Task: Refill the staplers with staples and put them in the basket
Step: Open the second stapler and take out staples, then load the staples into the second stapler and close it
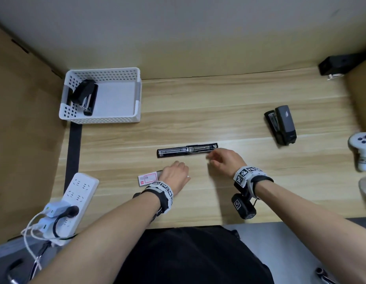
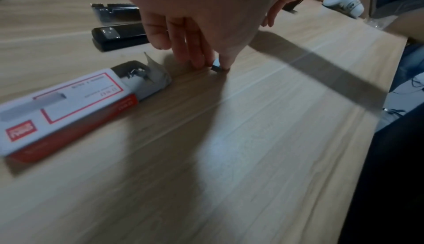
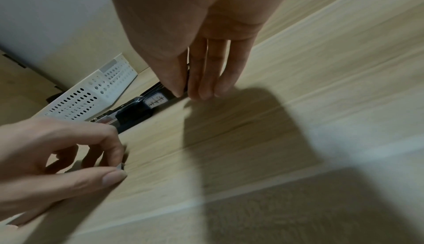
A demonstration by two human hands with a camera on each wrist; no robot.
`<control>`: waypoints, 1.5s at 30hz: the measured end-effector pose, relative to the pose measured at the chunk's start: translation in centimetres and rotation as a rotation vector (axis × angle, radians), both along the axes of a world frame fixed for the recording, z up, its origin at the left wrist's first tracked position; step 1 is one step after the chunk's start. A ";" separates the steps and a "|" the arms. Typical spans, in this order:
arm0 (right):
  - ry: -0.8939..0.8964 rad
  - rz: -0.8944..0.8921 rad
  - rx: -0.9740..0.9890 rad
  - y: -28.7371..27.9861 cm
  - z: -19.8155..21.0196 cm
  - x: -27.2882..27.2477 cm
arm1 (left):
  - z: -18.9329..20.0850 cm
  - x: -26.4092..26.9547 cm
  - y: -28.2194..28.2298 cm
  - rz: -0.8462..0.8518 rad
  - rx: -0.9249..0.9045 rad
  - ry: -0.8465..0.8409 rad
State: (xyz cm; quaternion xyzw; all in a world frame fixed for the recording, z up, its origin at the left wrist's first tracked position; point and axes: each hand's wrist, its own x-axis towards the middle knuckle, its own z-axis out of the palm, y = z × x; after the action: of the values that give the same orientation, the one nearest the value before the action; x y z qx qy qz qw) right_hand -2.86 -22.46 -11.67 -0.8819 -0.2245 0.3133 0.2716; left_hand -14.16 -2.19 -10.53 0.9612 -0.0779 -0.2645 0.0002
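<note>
Down on the counter (image 1: 229, 111), left hand (image 1: 175, 175) pinched a small staple strip (image 2: 216, 66) w/ thumb & fingertips, just beside the staple box (image 2: 69, 106). Right hand (image 1: 224, 160) hovered, fingers relaxed, holding nothing, by the opened stapler (image 1: 187, 150). One stapler (image 1: 85, 97) lay in the basket (image 1: 116, 71); another stapler (image 1: 281, 125) sat well apart, far right.

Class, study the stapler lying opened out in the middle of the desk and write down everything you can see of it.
The opened stapler is black, seemingly plastic with a shiny metal staple channel, and it is unfolded flat into one long strip lying crosswise on the wooden desk. Its magazine faces up; whether staples are inside cannot be told. The right hand reaches over its right end; in the right wrist view thumb and fingers seem to close on that end. The left hand, just in front, pinches a small strip of staples and does not touch it.
</note>
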 end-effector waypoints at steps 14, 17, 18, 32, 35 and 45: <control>-0.300 0.047 0.196 4.3 1.6 2.3 | 5.4 6.3 5.6 -0.001 0.024 -0.165; -0.297 0.022 0.205 5.0 1.3 2.3 | 5.5 8.4 6.2 -0.044 0.070 -0.130; -0.290 0.014 0.204 5.1 1.3 2.3 | 5.4 8.9 6.3 -0.064 0.071 -0.117; -0.288 0.101 0.104 5.1 -1.2 2.0 | 2.2 8.5 7.4 -0.176 0.008 -0.045; -0.263 0.146 0.050 5.6 -1.4 2.0 | 1.9 8.2 7.3 -0.152 -0.002 -0.070; -0.237 0.138 0.025 6.0 -1.5 2.3 | 1.9 7.9 6.5 -0.140 -0.006 -0.103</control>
State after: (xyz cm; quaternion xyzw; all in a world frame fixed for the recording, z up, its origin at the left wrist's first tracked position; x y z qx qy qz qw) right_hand -0.54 -16.46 -13.19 -0.8917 -0.3189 0.2219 0.2321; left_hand -6.23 4.29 -8.62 0.9658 -0.1457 -0.2136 -0.0195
